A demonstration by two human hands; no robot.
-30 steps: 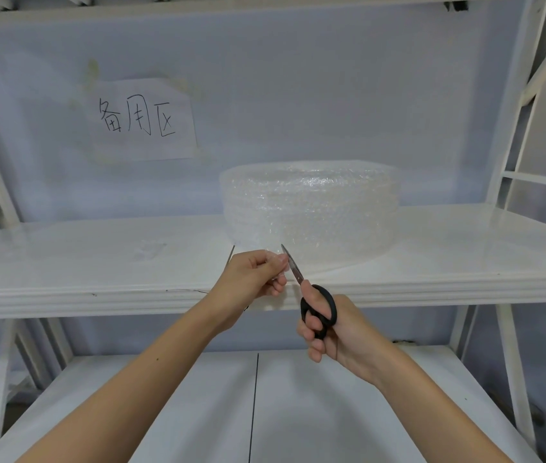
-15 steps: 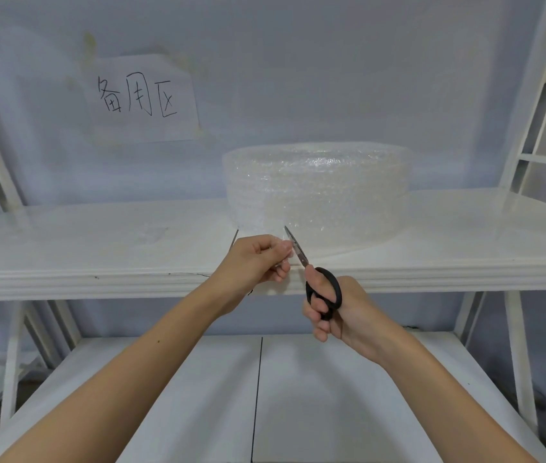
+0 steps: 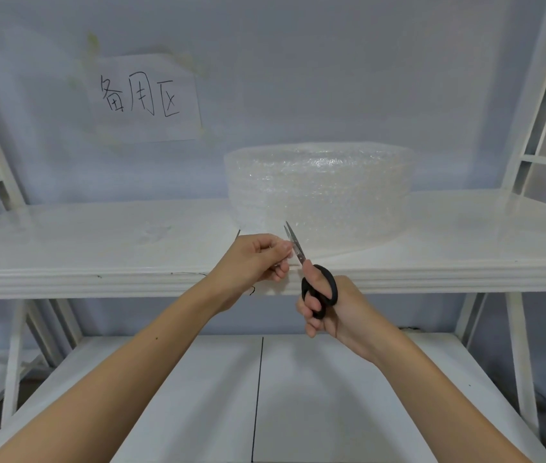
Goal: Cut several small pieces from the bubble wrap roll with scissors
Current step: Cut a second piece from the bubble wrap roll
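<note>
A: Where is the roll?

B: The roll [image 3: 318,192] lies flat on the upper shelf [image 3: 97,248], at about one o'clock from the hands, close to the wall. A loose sheet of wrap runs from its base toward the shelf's front edge.

A: And the hands?

B: Both are in front of that edge, near the middle of the view. The left hand [image 3: 254,259] pinches the clear wrap between thumb and fingers, curled tight around it. How far the sheet reaches past the fingers I cannot tell; it is nearly see-through.

A: The scissors?

B: The right hand [image 3: 335,305] grips the scissors [image 3: 311,279] by the black loops, fingers through them. The blades point to eleven o'clock, only narrowly parted at the tips, just beside the left fingertips and touching the wrap there.

A: Anything else?

B: A paper sign [image 3: 144,98] with handwritten characters is taped to the wall at ten o'clock from the roll. A lower shelf [image 3: 331,396] sits under the forearms.
</note>
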